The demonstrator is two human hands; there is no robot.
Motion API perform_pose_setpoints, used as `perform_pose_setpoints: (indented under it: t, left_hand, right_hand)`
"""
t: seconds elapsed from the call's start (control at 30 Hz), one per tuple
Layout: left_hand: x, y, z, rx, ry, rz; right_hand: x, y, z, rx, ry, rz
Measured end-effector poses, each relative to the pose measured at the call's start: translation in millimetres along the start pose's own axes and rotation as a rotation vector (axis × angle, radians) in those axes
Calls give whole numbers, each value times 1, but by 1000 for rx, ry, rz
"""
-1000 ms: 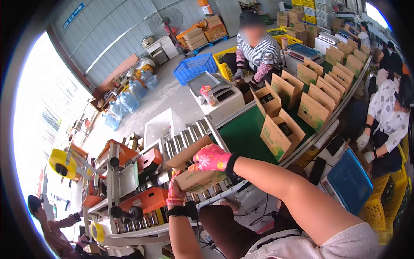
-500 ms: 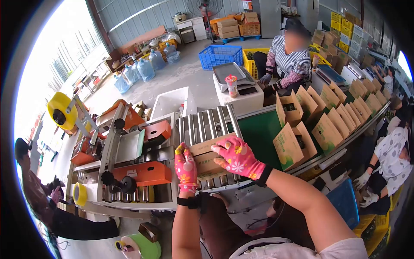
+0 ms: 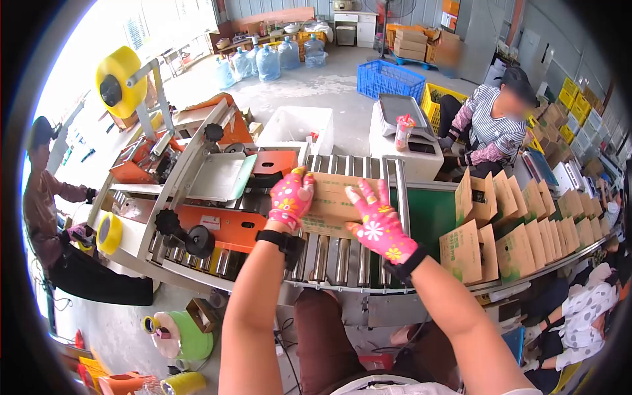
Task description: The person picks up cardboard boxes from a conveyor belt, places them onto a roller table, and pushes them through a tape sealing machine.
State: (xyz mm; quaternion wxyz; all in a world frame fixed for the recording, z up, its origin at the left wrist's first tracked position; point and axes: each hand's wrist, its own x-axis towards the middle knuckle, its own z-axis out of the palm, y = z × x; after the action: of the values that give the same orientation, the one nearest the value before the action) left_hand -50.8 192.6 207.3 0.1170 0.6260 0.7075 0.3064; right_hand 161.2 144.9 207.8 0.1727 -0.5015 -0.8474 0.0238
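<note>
A closed brown cardboard box [image 3: 334, 197] with green print lies on the metal rollers in front of me. My left hand [image 3: 292, 199], in a pink flowered glove, is closed around the box's left end. My right hand [image 3: 380, 227], gloved the same way, holds the right end. Its fingers are spread over the top and the thumb is at the near side. Left of the box stands a taping machine with orange guards [image 3: 214, 227] and black knobs. A roll of yellow tape [image 3: 121, 82] is mounted above it.
Open cardboard boxes [image 3: 517, 247] stand in rows on the green belt [image 3: 428, 214] to the right. A seated person [image 3: 490, 122] works beyond it; another person [image 3: 59, 210] stands at far left. A drink cup [image 3: 404, 133] sits on a white box. Water jugs [image 3: 268, 62] stand behind.
My view has turned left. The box's top now looks flat, with my hands farther forward over the rollers. My right fingers have gone from bent to spread on it.
</note>
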Motion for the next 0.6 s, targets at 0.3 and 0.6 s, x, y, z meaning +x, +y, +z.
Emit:
perform_pose_setpoints:
  t: [0.3,0.6]
  left_hand:
    - [40,-93,-46,585,189,-98]
    - [38,-96,-42,542,302,37]
  right_hand:
    - [84,-104,77,-19,137,-21]
    - [7,-31,68,369,62,-105]
